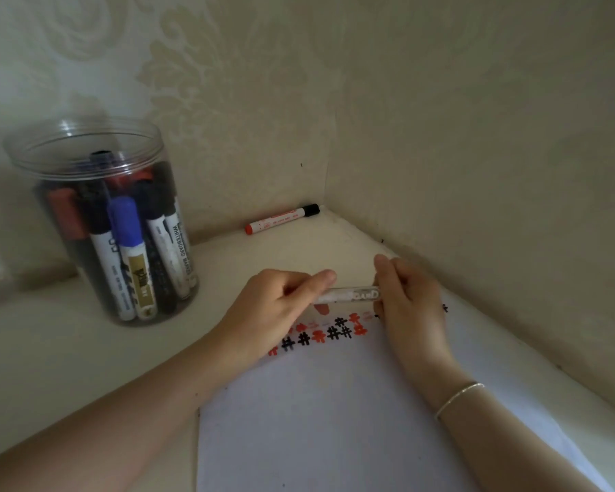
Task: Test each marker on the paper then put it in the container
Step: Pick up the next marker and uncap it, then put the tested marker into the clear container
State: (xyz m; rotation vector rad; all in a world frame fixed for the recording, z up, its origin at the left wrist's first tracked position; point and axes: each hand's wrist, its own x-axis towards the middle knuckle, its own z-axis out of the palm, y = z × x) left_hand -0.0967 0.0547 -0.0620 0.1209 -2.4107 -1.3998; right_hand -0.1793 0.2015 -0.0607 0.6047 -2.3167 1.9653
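A white whiteboard marker [350,294] lies level just above the paper [334,420], held at both ends. My left hand [274,307] grips its left end with curled fingers. My right hand [409,303] grips its right end, hiding the cap or tip. The paper carries a row of red and black hash marks [327,332] near its far edge. The clear plastic container [100,221] stands at the left, open-topped, holding several markers. Another marker [283,219], white with a red end and a black cap, lies against the back wall near the corner.
The cream table surface [68,356] meets patterned walls at the back and on the right, forming a corner [325,204] just behind the lying marker. A thin bracelet [458,397] sits on my right wrist.
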